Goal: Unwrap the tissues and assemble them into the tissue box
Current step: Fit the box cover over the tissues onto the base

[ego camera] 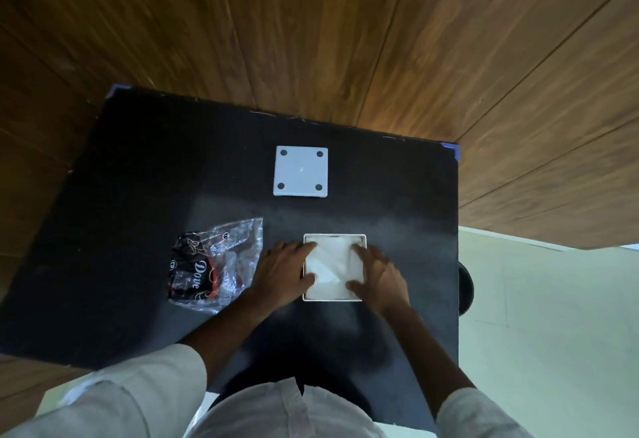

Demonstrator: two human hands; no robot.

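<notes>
On the black desk (138,195), the white tissue box (363,238) sits open-topped with the tissues (330,268) inside. The left hand (283,273) and right hand (380,277) lie flat on them, fingers spread, neither grip closed. The empty wrapper (214,265) lies just left; the box's white lid (300,171) rests farther back.

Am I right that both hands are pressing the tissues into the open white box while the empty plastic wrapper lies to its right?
Not quite: the head view shows the wrapper lying left of the box, beside the left hand. Both hands, including the right hand, do press the tissues.
</notes>
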